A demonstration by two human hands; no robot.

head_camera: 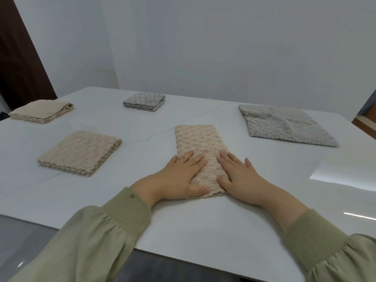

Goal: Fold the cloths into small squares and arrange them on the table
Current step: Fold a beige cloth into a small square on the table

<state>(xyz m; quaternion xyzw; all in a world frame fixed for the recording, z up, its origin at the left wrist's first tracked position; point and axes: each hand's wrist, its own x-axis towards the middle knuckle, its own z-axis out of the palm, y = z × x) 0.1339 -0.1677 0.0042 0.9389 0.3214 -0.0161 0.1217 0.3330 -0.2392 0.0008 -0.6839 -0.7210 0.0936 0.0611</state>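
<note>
While both hands lie flat on it, the beige strip (196,139) sits in the middle of the white bench (203,231). It runs away from the person, folded into a long narrow band but not yet into a square. The left hand (183,176) presses the near left part, fingers straight and spread, thumb lying along the near edge. The right hand (242,176) does the same on the near right side, partly on the cloth and partly on the bench. Neither hand grips anything; they look to be smoothing the band or pinning it down.

By my reckoning the job is past halfway. Three cloths look finished and lie well apart: a small grey square (144,101) at the far middle, a far beige square (41,111) by the far left corner, and a nearer beige square (79,152) on the left. That last one looks bigger, perhaps only because it is closer; I can't tell whether it wants another fold. The strip probably needs folding end to end. The large grey cloth (284,125) on the right lies wide and flat, so I judge all its folding is left to do.
</note>
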